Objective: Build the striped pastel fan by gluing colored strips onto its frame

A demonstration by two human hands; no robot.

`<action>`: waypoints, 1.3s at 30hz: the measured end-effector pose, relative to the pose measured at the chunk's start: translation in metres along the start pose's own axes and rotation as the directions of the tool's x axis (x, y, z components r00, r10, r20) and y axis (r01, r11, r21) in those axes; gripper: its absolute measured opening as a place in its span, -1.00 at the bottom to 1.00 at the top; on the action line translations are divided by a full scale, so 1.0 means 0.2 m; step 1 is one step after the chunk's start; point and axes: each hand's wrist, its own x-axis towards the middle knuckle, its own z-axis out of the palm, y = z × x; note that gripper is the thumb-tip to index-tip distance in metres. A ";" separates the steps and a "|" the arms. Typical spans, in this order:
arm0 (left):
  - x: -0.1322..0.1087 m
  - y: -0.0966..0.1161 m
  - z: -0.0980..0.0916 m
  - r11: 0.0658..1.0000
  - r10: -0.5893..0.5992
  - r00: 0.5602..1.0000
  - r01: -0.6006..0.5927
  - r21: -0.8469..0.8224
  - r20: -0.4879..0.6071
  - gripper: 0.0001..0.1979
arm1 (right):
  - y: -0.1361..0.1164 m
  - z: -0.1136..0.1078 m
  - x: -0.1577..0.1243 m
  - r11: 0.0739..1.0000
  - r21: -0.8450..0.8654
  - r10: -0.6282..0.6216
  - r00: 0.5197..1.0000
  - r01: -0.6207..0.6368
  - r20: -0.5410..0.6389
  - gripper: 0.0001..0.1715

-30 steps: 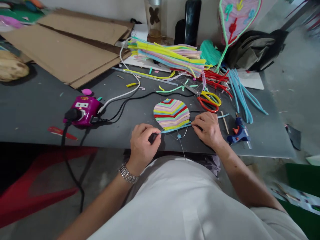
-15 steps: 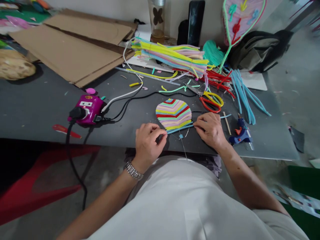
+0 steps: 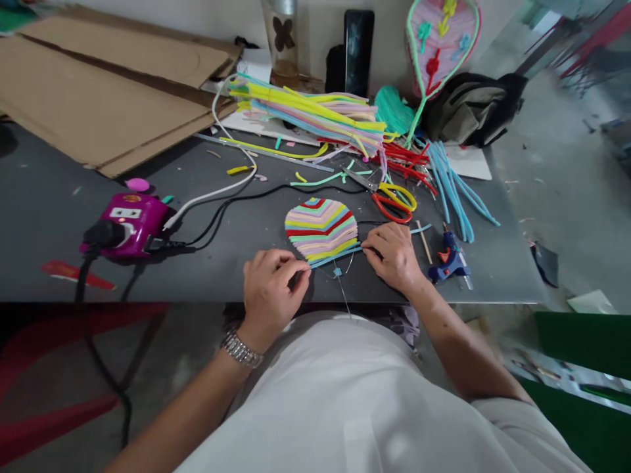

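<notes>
A rounded striped piece [image 3: 321, 228] made of coloured pipe cleaners lies on the dark table [image 3: 59, 269] in front of me. Along its near edge runs a blue pipe cleaner [image 3: 340, 253]. My left hand [image 3: 270, 287] pinches the left end of that pipe cleaner, fingers closed. My right hand [image 3: 393, 255] presses and grips the same pipe cleaner at the right side of the piece, and its free end [image 3: 422, 228] sticks out past my knuckles. A thin wire [image 3: 342, 294] hangs from the piece toward me.
Red-and-yellow scissors [image 3: 393, 199] and a blue glue gun [image 3: 449, 259] lie right of my right hand. A purple power strip [image 3: 127, 223] with cables sits left. Behind are a pipe cleaner bundle [image 3: 315, 112], loose blue stems [image 3: 451, 187], cardboard [image 3: 98, 98], a phone [image 3: 358, 51] and a bag [image 3: 468, 108].
My left hand has slid right along the blue pipe cleaner, closer to the striped piece. The view has shifted, so everything sits further left in the picture.
</notes>
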 end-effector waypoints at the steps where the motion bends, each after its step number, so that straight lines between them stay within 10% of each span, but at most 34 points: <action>1: 0.00 0.00 0.00 1.000 0.003 1.000 -0.003 0.000 0.000 -0.90 | 0.00 0.00 0.00 1.000 0.000 0.006 1.000 -0.006 0.007 -0.83; 39: 0.01 0.04 0.00 0.994 -0.105 0.994 0.104 0.042 0.010 -0.87 | 0.00 0.00 0.00 1.000 0.001 0.004 1.000 -0.004 -0.011 -0.85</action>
